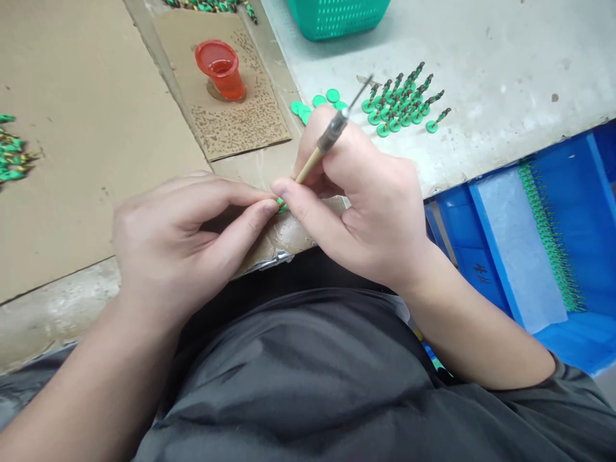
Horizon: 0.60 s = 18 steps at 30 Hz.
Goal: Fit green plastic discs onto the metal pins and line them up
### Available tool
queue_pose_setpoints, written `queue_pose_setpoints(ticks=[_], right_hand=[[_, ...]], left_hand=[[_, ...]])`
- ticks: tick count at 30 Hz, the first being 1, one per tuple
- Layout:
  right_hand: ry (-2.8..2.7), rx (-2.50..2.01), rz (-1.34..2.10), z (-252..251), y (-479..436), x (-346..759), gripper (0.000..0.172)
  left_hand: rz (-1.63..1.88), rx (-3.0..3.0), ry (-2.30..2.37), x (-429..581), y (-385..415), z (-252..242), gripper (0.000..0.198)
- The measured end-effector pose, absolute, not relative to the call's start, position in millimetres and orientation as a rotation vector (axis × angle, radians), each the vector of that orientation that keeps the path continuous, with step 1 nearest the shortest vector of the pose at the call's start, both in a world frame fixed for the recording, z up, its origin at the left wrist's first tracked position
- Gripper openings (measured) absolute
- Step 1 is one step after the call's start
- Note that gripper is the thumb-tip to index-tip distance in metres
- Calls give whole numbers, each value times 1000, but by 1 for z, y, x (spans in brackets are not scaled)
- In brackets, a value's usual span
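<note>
My left hand [178,237] is closed in a pinch, thumb and forefinger on a small green piece [282,206] at the table's front edge. My fingers cover most of that piece. Closed around a slim tool [332,131], my right hand [366,199] has its thumb tip right beside the same piece. The tool has a pale wooden handle, a dark wrapped collar and a thin needle-like tip pointing up and away to the right. Just beyond the right hand lie several loose green discs [332,95]. Farther right, several small green-and-dark figures [404,99] stand on round green bases.
An orange-red cup [226,77] of liquid stands on a speckled cardboard piece [250,131]. A green basket [337,22] is at the back. More small green pieces [13,154] lie at the far left. Blue bins [568,212], one holding rows of green pieces, sit below the table's right edge.
</note>
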State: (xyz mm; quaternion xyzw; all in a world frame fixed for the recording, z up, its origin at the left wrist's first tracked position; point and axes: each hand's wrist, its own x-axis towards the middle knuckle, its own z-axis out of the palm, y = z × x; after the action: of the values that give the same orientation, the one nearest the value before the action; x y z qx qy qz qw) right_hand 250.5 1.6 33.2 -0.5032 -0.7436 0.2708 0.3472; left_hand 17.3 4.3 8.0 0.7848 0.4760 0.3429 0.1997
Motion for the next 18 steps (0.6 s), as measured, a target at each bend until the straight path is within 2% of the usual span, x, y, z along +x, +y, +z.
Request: queue_pose_setpoints(ticks=[4,9,15,18], right_hand=[[-1961,-1271,697,33,2,250,10],[-2003,-1148,576,21,-4,248,23],[-2034,-989,408,0,-11,242,25],[-2023,-1083,410,1,-8,244,26]], left_hand=[[971,2201,1330,19,4,9,18],[998,2221,1316,18,5,7,14],[1003,2290,1203,13,11,3,14],[1028,2304,1154,12,15,3,12]])
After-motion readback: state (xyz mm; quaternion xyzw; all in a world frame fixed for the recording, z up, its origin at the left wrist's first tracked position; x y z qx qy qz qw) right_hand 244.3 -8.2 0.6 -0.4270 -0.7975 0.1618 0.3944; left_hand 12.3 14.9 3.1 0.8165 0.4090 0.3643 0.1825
